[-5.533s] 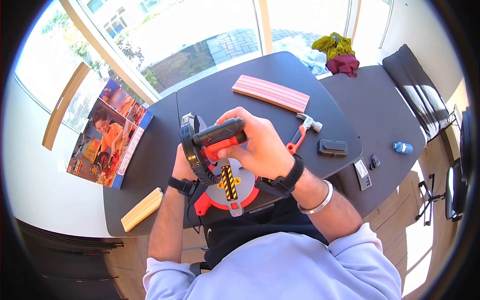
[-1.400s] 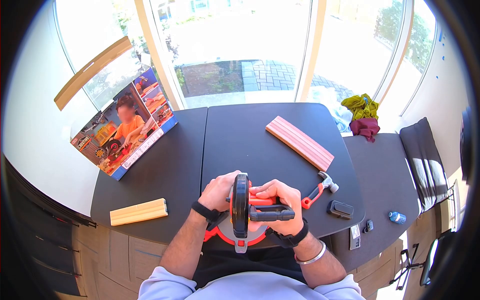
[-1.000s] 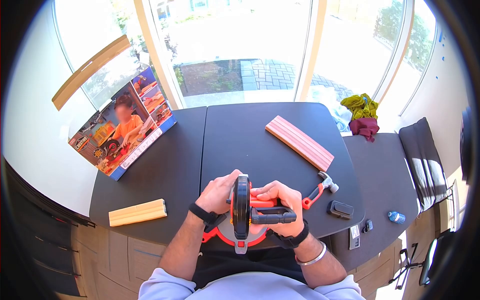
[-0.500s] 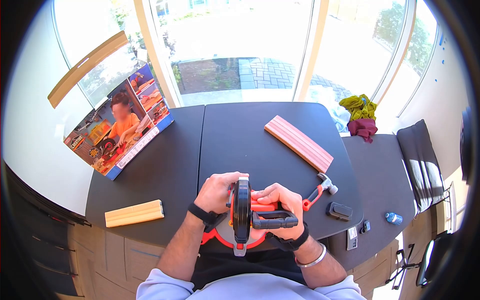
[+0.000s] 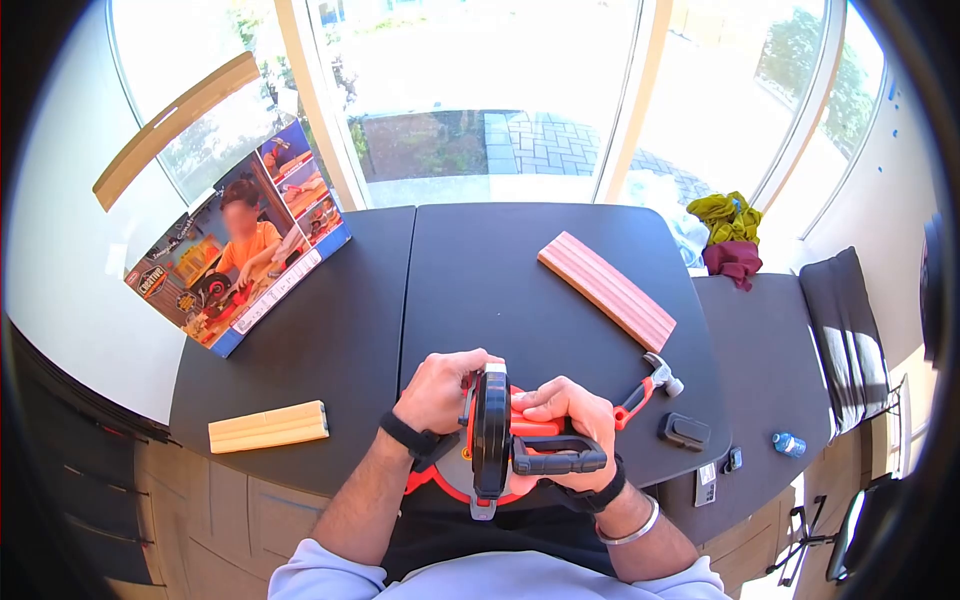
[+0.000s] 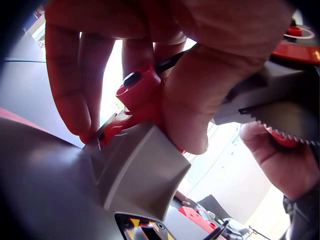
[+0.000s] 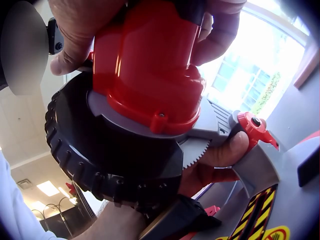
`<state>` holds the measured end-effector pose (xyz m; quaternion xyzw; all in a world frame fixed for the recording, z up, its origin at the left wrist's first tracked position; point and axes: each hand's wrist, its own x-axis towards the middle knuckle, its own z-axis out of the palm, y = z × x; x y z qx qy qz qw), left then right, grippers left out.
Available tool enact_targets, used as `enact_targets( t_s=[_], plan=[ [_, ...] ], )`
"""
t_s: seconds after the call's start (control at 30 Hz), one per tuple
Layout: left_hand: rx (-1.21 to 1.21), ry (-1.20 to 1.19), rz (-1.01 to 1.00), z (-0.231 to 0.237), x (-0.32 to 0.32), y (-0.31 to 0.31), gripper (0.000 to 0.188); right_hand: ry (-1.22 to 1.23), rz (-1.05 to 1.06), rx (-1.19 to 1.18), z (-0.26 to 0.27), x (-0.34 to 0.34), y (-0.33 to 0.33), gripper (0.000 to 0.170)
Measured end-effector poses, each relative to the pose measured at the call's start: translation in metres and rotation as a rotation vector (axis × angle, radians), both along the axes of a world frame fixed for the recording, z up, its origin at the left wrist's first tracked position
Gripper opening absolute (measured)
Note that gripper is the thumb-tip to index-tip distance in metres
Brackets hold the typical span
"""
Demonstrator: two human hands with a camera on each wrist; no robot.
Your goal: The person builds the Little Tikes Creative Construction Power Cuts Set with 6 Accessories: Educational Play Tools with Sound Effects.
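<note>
A toy mitre saw stands at the table's front edge, close to the person's body. Its black blade guard [image 5: 490,430] faces up in the head view, over the grey round base [image 5: 455,475] with red edging. The left hand [image 5: 435,392] reaches behind the guard. In the left wrist view its thumb and fingers pinch the red pivot piece [image 6: 142,92] on the grey upright. The right hand [image 5: 582,415] grips the red motor housing [image 7: 150,65], beside the black handle [image 5: 560,458]. A toothed grey blade [image 7: 196,150] shows below the guard.
A toy hammer [image 5: 658,378], a reddish plank [image 5: 608,290] and a black case [image 5: 684,431] lie to the right. At left are a yellowish wooden block [image 5: 268,428] and a large printed box [image 5: 240,250]. A bottle [image 5: 789,444] lies on the dark surface beyond.
Compared with the earliest frame, the saw's guard and motor unit has turned and come nearer the body, over the base. During the last second both hands keep their hold with little visible movement.
</note>
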<state>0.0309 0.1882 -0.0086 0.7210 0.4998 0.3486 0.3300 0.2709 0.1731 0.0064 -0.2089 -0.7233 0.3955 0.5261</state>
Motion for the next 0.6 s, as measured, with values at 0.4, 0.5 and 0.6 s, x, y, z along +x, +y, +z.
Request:
enact_targets(
  t_s=[0.4, 0.5, 0.6],
  plan=[
    [-0.029, -0.046, -0.026, -0.0048, -0.0024, 0.0016, 0.042, -0.005, 0.024, -0.046, 0.0002, 0.0026, 0.0016, 0.053],
    [-0.075, -0.068, -0.024, -0.0054, -0.0027, 0.0012, 0.04, 0.008, 0.033, -0.047, 0.0002, 0.0033, 0.0027, 0.053],
    [-0.093, -0.058, -0.02, -0.0023, -0.0026, 0.0011, 0.039, -0.019, 0.01, -0.044, 0.0, 0.0028, 0.0018, 0.052]
  ],
)
